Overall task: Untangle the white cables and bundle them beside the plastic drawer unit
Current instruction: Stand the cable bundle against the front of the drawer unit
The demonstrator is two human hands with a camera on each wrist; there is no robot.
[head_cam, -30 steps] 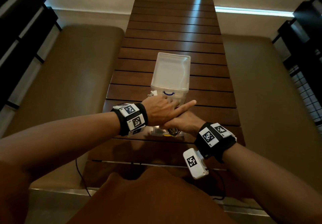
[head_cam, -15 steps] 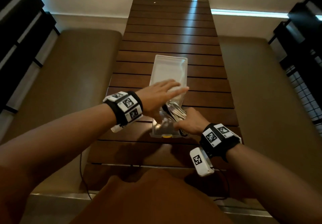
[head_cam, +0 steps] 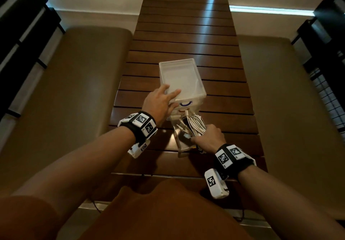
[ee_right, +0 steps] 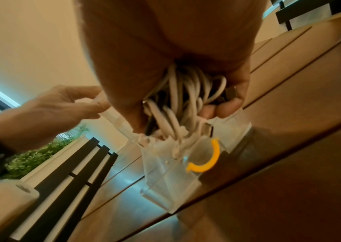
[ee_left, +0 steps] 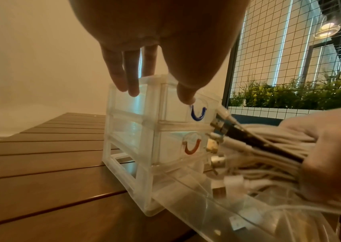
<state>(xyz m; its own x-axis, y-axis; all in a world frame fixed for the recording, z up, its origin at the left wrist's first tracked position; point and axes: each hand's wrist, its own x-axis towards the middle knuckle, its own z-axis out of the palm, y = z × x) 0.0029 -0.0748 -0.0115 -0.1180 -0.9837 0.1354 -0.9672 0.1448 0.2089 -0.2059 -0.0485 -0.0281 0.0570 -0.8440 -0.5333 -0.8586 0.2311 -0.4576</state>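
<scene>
A clear plastic drawer unit point(head_cam: 182, 77) stands mid-table, with a blue handle point(ee_left: 198, 113) on top and a red handle point(ee_left: 192, 147) below. Its bottom drawer point(head_cam: 180, 143), with an orange handle point(ee_right: 206, 157), is pulled out toward me. My left hand point(head_cam: 168, 98) rests with straight fingers on the unit's near left top corner. My right hand point(head_cam: 207, 137) grips a tangled bunch of white cables point(head_cam: 196, 126) just above the pulled-out drawer. Plug ends point(ee_left: 219, 124) stick out toward the unit, and some cable point(ee_right: 177, 147) still trails into the drawer.
The slatted wooden table point(head_cam: 186, 34) runs away from me, with padded benches point(head_cam: 84, 90) on both sides. Bare slats lie left and right of the unit. Dark slatted chairs point(head_cam: 22, 25) flank the benches. The table's near edge point(head_cam: 168, 174) is just below my wrists.
My left hand has left the drawer front and settled on top of the unit. My right hand has lifted the cable bunch up from the pulled-out drawer, toward the right.
</scene>
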